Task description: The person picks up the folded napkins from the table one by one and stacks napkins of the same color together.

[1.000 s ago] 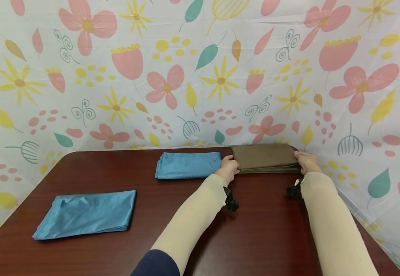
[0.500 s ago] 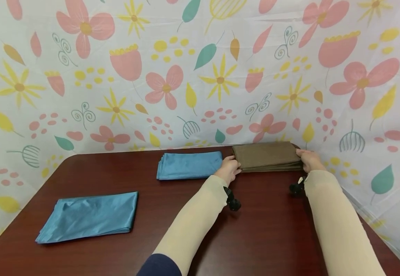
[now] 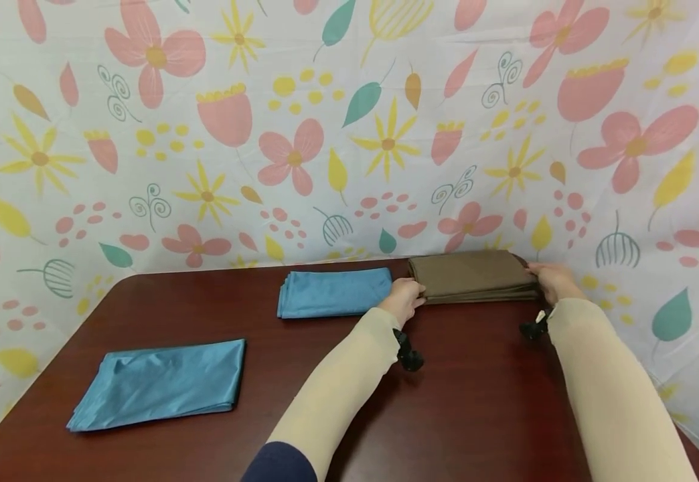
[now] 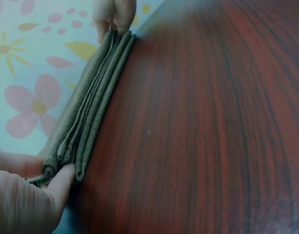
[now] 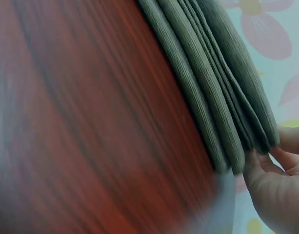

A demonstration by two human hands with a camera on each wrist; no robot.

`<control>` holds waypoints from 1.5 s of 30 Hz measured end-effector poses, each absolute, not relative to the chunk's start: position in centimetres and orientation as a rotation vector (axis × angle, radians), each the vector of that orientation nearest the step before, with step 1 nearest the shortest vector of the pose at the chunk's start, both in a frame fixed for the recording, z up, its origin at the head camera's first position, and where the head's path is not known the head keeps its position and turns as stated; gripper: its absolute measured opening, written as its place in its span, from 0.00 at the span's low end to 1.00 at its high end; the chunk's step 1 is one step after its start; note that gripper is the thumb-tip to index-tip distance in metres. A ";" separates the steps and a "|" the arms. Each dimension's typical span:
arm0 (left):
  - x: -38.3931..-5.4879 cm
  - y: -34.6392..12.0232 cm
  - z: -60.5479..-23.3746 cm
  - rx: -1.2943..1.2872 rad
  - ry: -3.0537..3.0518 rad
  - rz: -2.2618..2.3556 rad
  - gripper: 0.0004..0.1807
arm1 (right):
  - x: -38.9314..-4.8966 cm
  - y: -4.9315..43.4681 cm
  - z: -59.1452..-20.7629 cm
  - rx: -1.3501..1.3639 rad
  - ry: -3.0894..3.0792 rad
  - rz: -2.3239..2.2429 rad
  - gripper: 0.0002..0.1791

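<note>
A brown folded cloth (image 3: 473, 273) lies at the back right of the table, its layered long edge facing me. My left hand (image 3: 404, 299) pinches its left end; in the left wrist view the thumb (image 4: 61, 183) presses on the stacked folds while the fingers go behind them. At the opposite end, my right hand (image 3: 556, 281) holds the corner. The right wrist view shows that thumb (image 5: 255, 170) under the folds and a finger (image 5: 289, 140) at the top layer. Just left of my left hand sits a blue folded cloth (image 3: 334, 292).
A second blue folded cloth (image 3: 159, 385) rests on the dark wooden table (image 3: 446, 408) at the front left. Behind the table hangs a white flowered curtain (image 3: 325, 120), close to the back edge and running along the right side. Each wrist carries a small black device (image 3: 410, 355).
My right hand has shifted slightly to the right, and the brown cloth's right end with it. The left hand keeps its place at the left end. The head view has tilted a little.
</note>
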State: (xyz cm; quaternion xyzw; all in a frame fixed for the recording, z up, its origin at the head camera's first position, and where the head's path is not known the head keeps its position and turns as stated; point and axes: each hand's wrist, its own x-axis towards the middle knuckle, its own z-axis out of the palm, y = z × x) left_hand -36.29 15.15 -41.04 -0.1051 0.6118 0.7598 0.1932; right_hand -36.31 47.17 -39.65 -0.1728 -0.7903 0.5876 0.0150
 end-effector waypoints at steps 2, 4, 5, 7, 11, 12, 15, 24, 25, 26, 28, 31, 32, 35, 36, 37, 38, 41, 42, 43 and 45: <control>-35.4 15.2 -40.5 -0.302 1.732 2.164 0.27 | -35.8 47.3 -39.5 -0.460 -2.383 1.953 0.11; -34.8 15.3 -40.1 -0.290 1.764 2.186 0.27 | -35.3 47.3 -39.2 -0.398 -2.257 2.111 0.16; -34.6 15.3 -39.9 -0.285 1.780 2.191 0.27 | -35.2 47.2 -38.9 -0.389 -2.188 2.180 0.19; -34.3 15.3 -39.7 -0.278 1.810 2.190 0.27 | -34.8 46.9 -38.2 -0.416 -2.037 2.291 0.24; -34.3 15.2 -39.7 -0.264 1.812 2.154 0.27 | -34.2 46.2 -37.1 -0.424 -1.931 2.380 0.26; -34.4 15.1 -39.7 -0.262 1.810 2.144 0.26 | -34.1 46.1 -36.8 -0.423 -1.916 2.398 0.26; -34.6 15.0 -39.6 -0.252 1.809 2.118 0.26 | -33.7 45.9 -36.3 -0.386 -1.866 2.458 0.27; -35.2 14.2 -39.0 -0.288 1.851 2.076 0.24 | -33.7 44.4 -35.3 -0.267 -1.894 2.469 0.25; -35.6 14.1 -39.2 -0.289 1.872 2.048 0.24 | -33.7 44.1 -35.2 -0.263 -1.902 2.471 0.25; -35.8 14.1 -39.2 -0.284 1.919 2.011 0.23 | -33.8 43.9 -35.1 -0.259 -1.917 2.466 0.25; -37.2 14.1 -40.5 -0.260 1.956 1.965 0.18 | -33.8 43.4 -35.0 -0.251 -1.929 2.473 0.24; -37.5 13.9 -40.8 -0.250 1.997 1.918 0.15 | -33.9 42.8 -34.7 -0.238 -1.943 2.488 0.25; -37.2 13.8 -40.6 -0.240 1.998 1.927 0.15 | -33.9 42.6 -34.7 -0.226 -1.935 2.502 0.25; -34.3 12.7 -37.8 -0.232 1.969 1.964 0.21 | -34.1 41.8 -34.5 -0.205 -1.939 2.524 0.24; -34.1 12.4 -37.6 -0.215 1.961 1.984 0.22 | -34.2 41.5 -34.5 -0.197 -1.942 2.532 0.24; -33.8 12.0 -37.4 -0.196 1.948 1.999 0.23 | -34.4 41.2 -34.5 -0.193 -1.937 2.545 0.24; -33.8 11.7 -37.3 -0.181 1.942 2.006 0.24 | -34.5 40.9 -34.6 -0.188 -1.940 2.557 0.24; -34.4 11.0 -37.6 -0.139 1.919 2.010 0.26 | -34.8 40.1 -34.7 -0.185 -1.962 2.586 0.23; -35.2 10.8 -38.2 -0.129 1.900 2.018 0.26 | -35.0 39.9 -34.7 -0.180 -1.971 2.591 0.23; -35.2 10.5 -38.0 -0.123 1.895 2.020 0.26 | -35.0 39.6 -34.6 -0.181 -1.991 2.588 0.22; -35.3 9.8 -37.6 -0.125 1.892 2.029 0.26 | -35.2 39.1 -34.6 -0.179 -2.012 2.586 0.20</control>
